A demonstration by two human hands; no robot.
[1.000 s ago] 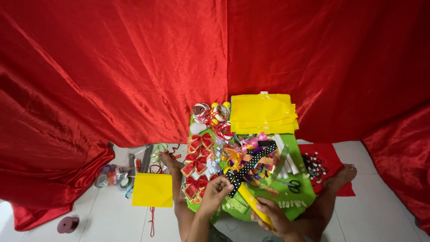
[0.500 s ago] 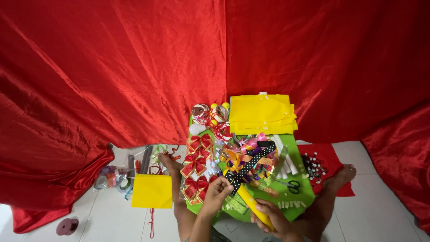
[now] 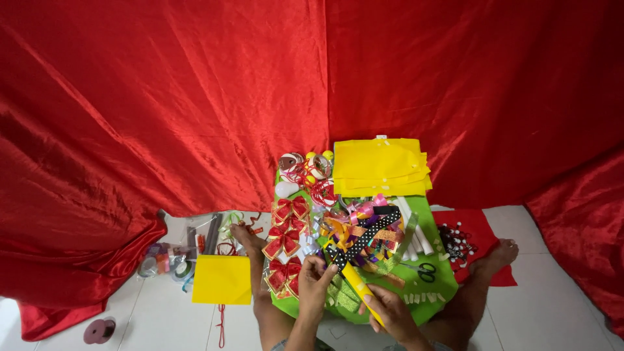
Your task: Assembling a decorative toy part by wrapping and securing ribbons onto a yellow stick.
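Red satin cloth (image 3: 195,97) hangs behind a green board (image 3: 442,276) on the tiled floor (image 3: 552,318), head view. On the board: stacked yellow sheets (image 3: 380,167), red bows (image 3: 284,242), tangled ribbons (image 3: 361,224), white rods (image 3: 416,231), scissors (image 3: 424,268). A yellow square sheet (image 3: 221,279) and a ribbon spool (image 3: 99,330) lie on the floor at left. Left hand (image 3: 316,286) pinches a black dotted ribbon (image 3: 364,237), fingers closed on it. Right hand (image 3: 389,311) is closed around a yellow strip (image 3: 357,281), which touches the ribbon's lower end.
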